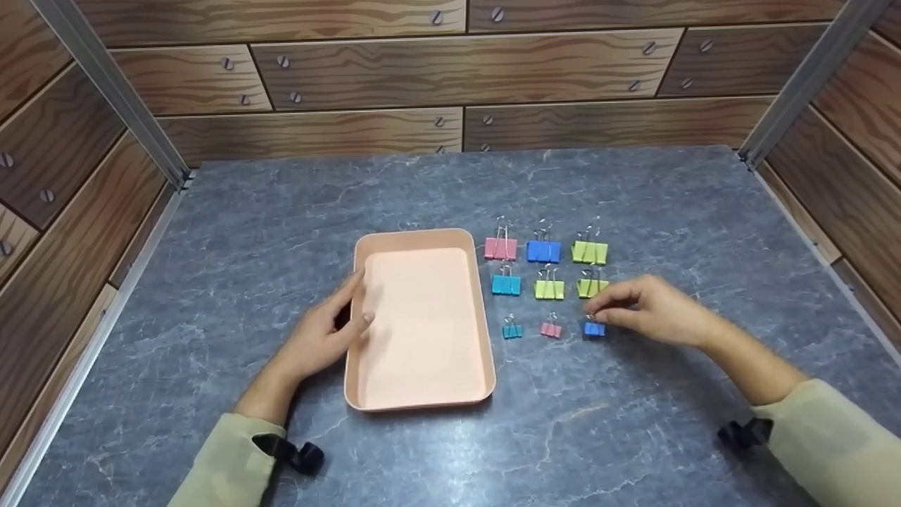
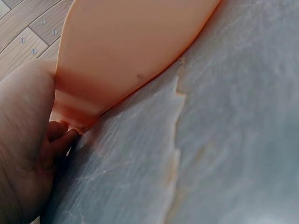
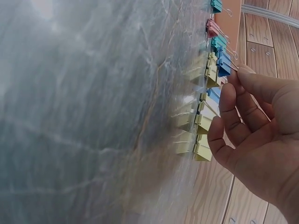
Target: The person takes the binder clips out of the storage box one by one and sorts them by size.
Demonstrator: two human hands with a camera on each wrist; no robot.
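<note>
In the head view, my left hand (image 1: pixel 317 341) grips the left side wall of a peach rectangular tray (image 1: pixel 486 352), thumb over the rim. The left wrist view shows the fingers (image 2: pixel 63 142) curled against the outside, low by the table. My right hand (image 1: pixel 658 310) pinches the wire handle of a small blue binder clip (image 1: pixel 595 329) between thumb and forefinger, its other fingers loosely bent. To its left lie a small pink binder clip (image 1: pixel 551 329) and a small teal one (image 1: pixel 512 331). A medium yellow-green binder clip (image 1: pixel 591 287) sits just behind the fingertips.
Beside the tray's right wall, clips form rows: a medium teal clip (image 1: pixel 506 284) and yellow-green clip (image 1: pixel 549 289), then larger pink (image 1: pixel 500 248), blue (image 1: pixel 543 251) and yellow-green (image 1: pixel 590 252) clips behind. Wood-patterned panels (image 1: pixel 457 70) enclose the grey marbled table (image 1: pixel 281 211).
</note>
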